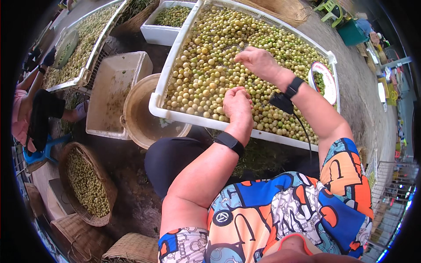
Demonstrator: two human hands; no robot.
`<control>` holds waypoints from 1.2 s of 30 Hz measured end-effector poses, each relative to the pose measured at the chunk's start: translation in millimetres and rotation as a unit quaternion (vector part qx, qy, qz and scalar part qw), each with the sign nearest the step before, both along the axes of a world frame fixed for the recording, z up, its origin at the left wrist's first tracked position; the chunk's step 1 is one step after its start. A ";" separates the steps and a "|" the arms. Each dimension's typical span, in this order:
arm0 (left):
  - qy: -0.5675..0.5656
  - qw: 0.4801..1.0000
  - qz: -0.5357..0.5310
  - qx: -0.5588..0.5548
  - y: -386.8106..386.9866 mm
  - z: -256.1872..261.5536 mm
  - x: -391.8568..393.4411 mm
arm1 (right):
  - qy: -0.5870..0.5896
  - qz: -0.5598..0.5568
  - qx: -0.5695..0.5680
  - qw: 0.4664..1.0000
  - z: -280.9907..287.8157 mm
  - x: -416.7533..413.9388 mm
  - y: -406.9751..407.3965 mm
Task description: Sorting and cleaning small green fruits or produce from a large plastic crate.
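Observation:
Before me lies a large white plastic tray with a mesh bottom, spread with small round yellow-green fruits. My left hand is over the tray's near part, fingers curled and low against the fruits; whether a fruit is between them is hidden. My right hand hovers above the middle, its thumb and fingertips close together, and I cannot tell if it holds anything. At the tray's right side rests an enamel bowl with a red-marked white rim, holding greener fruits.
Left of the tray stand a brown plastic basin with liquid, an empty foam box and a foam box of fruits. A wicker basket of fruits is lower left. A co-worker's gloved hand is at another fruit tray.

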State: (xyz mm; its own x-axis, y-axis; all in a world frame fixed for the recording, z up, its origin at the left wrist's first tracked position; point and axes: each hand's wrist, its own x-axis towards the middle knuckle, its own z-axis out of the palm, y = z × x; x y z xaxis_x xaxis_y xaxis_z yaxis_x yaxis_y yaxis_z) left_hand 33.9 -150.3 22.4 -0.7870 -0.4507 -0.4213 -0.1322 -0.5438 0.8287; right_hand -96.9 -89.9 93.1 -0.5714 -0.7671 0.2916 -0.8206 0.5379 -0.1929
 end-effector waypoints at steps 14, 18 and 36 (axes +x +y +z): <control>-0.015 1.000 0.006 -0.026 -5.0 14.9 9.0 | 0.085 -0.005 0.185 0.979 -40.4 -39.6 -36.5; -0.017 1.000 0.007 -0.008 -8.6 24.3 13.5 | -0.031 -0.048 0.142 0.988 -30.6 -27.4 -28.9; -0.063 0.997 -0.017 -0.034 -9.1 33.2 23.2 | -0.073 0.116 0.096 0.986 -28.4 -22.8 -99.2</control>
